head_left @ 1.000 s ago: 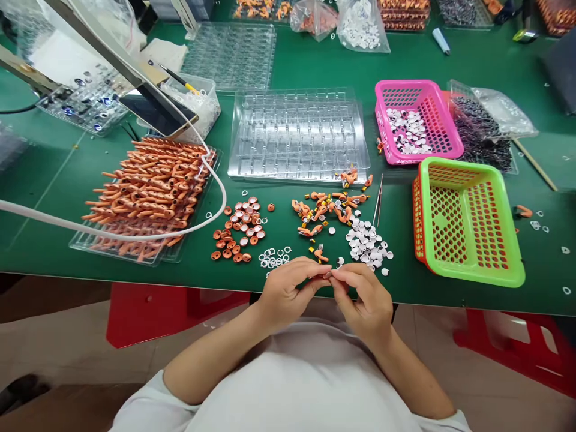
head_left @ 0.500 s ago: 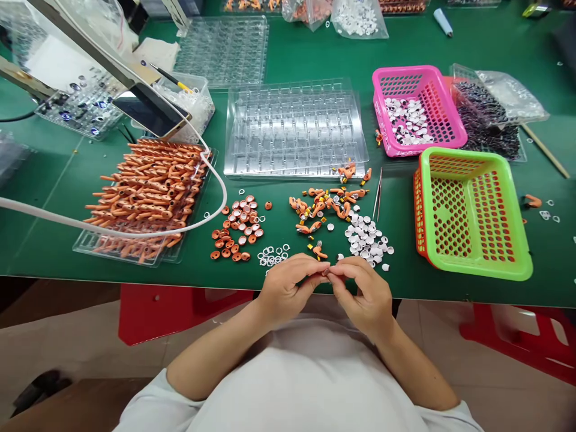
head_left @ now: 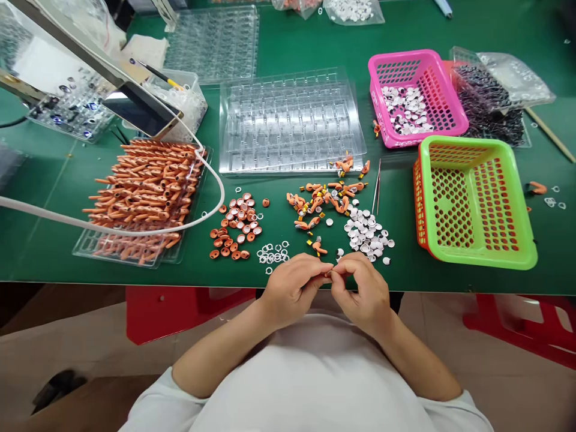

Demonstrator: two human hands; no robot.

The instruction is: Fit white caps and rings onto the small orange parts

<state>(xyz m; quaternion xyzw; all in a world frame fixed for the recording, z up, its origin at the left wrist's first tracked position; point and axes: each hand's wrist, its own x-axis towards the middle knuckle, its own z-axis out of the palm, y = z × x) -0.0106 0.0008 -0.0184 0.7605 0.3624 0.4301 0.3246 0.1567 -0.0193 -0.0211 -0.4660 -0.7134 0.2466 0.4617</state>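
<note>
My left hand (head_left: 289, 289) and my right hand (head_left: 362, 293) meet at the table's front edge, thumbs and forefingers pinched together fingertip to fingertip. Between them is a tiny piece, almost wholly hidden by the fingers, so its kind cannot be told. Just beyond the fingertips lies an orange earphone-like part (head_left: 319, 246) with a yellow tab. White round caps (head_left: 365, 231) are heaped past my right hand. Thin white rings (head_left: 272, 254) lie near my left hand, with copper-orange cups (head_left: 229, 237) farther left. More orange parts with yellow tabs (head_left: 317, 198) lie in a loose cluster ahead.
Tweezers (head_left: 377, 187) lie beside the caps. At right stand a green basket (head_left: 479, 259) and a pink basket (head_left: 418, 59) holding white pieces. Clear trays (head_left: 292, 120) lie ahead. Orange stems (head_left: 146, 186) fill a tray at left, under a white cable (head_left: 219, 186) and a phone (head_left: 139, 108).
The camera view has shifted slightly. Both hands stay pinched together at the same place, with only a small shift of the fingertips.
</note>
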